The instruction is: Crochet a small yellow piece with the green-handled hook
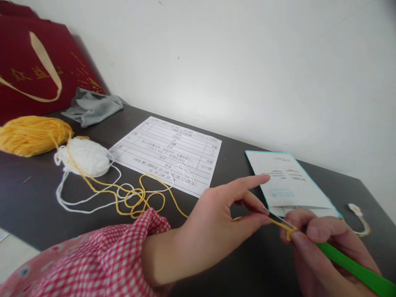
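My left hand (210,229), in a red checked sleeve, pinches yellow yarn (280,224) between thumb and fingers, with the index finger stretched out above. My right hand (331,241) is closed round a crochet hook with a green handle (352,262). Its thin metal shaft points left, to my left fingertips; the hook's very tip is hidden there. A small yellow loop sits on the shaft by my right thumb. From my left hand the strand runs back across the table in loose curls to a yellow skein (35,136).
Beside the skein lies a white yarn ball (85,157) with loose strands. A printed sheet (173,152) and a white booklet (287,181) lie behind my hands on the dark table. A grey cloth (94,107) and a red bag (40,62) stand left; a small flower piece (355,209) lies right.
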The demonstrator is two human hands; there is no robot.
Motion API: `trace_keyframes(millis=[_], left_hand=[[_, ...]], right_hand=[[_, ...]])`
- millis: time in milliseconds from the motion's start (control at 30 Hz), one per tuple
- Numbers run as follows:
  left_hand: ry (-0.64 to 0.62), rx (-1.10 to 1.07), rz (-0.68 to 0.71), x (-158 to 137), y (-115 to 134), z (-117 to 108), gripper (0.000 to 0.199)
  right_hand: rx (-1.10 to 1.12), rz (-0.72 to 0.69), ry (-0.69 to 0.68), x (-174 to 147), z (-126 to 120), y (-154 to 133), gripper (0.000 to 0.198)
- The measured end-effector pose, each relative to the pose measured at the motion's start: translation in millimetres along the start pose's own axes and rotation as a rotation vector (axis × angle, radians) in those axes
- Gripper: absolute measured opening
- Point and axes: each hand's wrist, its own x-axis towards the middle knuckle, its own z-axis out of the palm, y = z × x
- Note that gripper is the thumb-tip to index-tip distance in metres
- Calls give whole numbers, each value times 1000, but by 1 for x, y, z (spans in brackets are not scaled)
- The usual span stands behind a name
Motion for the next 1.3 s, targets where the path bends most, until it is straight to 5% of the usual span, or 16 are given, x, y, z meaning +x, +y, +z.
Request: trace_keyframes(millis=[167,367,667,933,1100,1300], left_hand=[[27,395,321,-11,1,0,44],[-277,683,538,-23,-7,1,51],[-171,397,177,-18,-13,14,56],[-110,-138,-132,-11,-13,10,80],[-79,-408,-145,-7,-12,16,87],[-9,-343,-104,-7,-13,19,84]], right_hand=[[-5,-12,123,-6,4,-1,16],[-9,46,171,-5,7,-2,16],[169,218,116,6,16,-12,21],[140,155,150,8,15,-11,24],[-23,35,141,-6,11,-2,15],[-129,-12,185,-17,17,0,14]])
